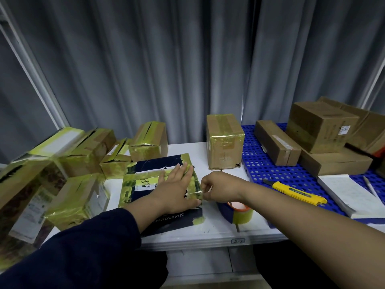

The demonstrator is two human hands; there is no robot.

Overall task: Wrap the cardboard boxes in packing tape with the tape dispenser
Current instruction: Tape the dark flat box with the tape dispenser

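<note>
Navy cardboard box point(145, 163), flat on the white table point(218, 230), pressed under the left hand point(175, 188), fingers straight. At its right edge, tape strip point(195, 192) pinched by the right hand point(220, 186); tape roll point(239, 211) just beside; yellow utility knife point(293, 191) beyond on blue pallet point(270, 170).

Single head-worn view, facing forward and down, seemingly close above table point(187, 149)

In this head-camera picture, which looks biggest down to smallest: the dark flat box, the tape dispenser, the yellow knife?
1. dark flat box
2. yellow knife and tape dispenser: too alike to rank.
</note>
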